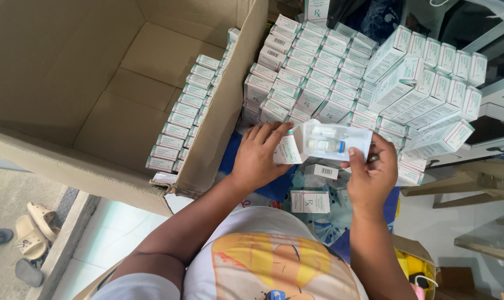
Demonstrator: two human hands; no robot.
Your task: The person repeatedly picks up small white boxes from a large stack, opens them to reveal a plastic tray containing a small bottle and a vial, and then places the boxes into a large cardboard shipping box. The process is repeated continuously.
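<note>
Between both hands [313,158]: clear vial tray [332,141].

My left hand [258,156] covers most of the small carton [288,150] it grips, only one end peeking out. The vial [325,145] in the clear tray [335,139] is too small and hazy to read. My right hand [370,176] hides the tray's near corner. The big cardboard box [96,83] runs off the top and left edges, and its wall masks part of the row of cartons [182,114] inside
</note>
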